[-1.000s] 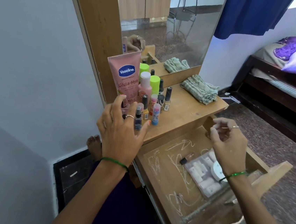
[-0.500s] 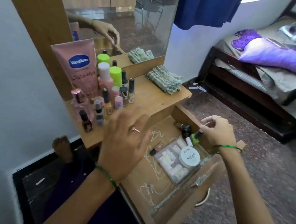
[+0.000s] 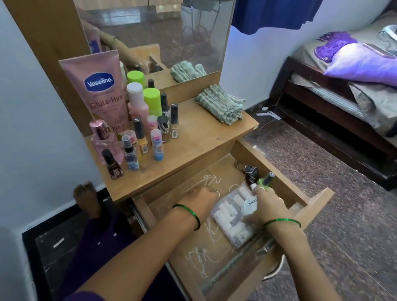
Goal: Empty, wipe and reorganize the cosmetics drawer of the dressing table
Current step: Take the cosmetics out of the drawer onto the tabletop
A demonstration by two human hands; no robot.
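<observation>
Where left hand (image 3: 203,198) dips into drawer (image 3: 314,206), fingers hidden, grip unclear, right hand (image 3: 268,206) grasping green bottle (image 3: 264,180)

A wooden dressing table top (image 3: 201,136) sits below a mirror. At its left end stands a crowd of cosmetics: a tall pink lotion tube (image 3: 98,90) leaning against the mirror frame, bottles with lime green caps (image 3: 152,101), a pink bottle with a white cap (image 3: 136,105), and several small nail polish bottles (image 3: 133,154) in front, near the table's front edge. At the right end lies a folded green striped cloth (image 3: 220,106), well apart from the bottles. Below the top, an open wooden drawer (image 3: 314,204) holds a clear plastic case (image 3: 232,215) of small white items, a round white jar (image 3: 250,206) on it, and a few dark bottles (image 3: 251,174) in the far corner. Pale scribbles mark the drawer floor.
</observation>
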